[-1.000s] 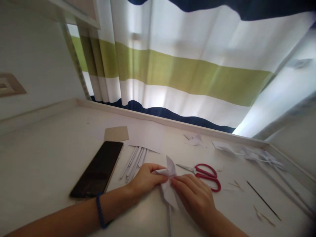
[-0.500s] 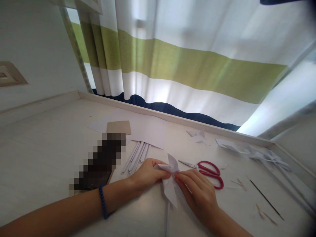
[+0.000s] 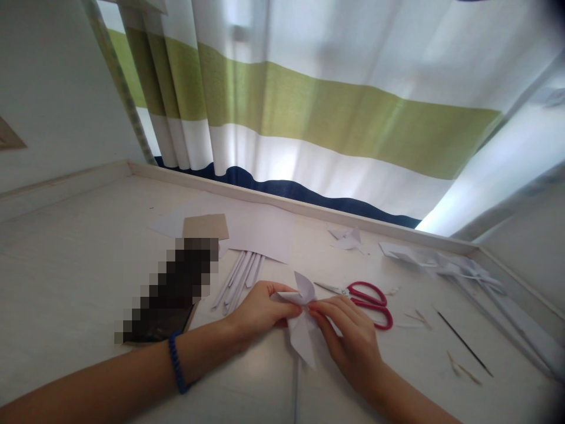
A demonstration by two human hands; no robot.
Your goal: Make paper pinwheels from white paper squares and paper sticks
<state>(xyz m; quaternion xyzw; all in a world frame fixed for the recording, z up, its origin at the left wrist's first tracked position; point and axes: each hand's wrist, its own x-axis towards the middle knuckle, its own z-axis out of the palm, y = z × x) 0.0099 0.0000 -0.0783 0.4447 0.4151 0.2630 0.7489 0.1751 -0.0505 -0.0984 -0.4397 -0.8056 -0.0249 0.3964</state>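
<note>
A white folded paper pinwheel lies on the white table, a thin white stick running from it toward me. My left hand pinches the pinwheel's left blade, fingers closed on the paper. My right hand presses its fingertips on the pinwheel's centre from the right, fingers held together. A blue bead bracelet circles my left wrist.
Red-handled scissors lie just right of my hands. Rolled white paper sticks, a white sheet, a brown card and a dark phone lie to the left. More paper pinwheels and thin skewers lie to the right. A striped curtain hangs behind.
The view has drifted slightly. My hands have stayed on the pinwheel with only small finger movements.
</note>
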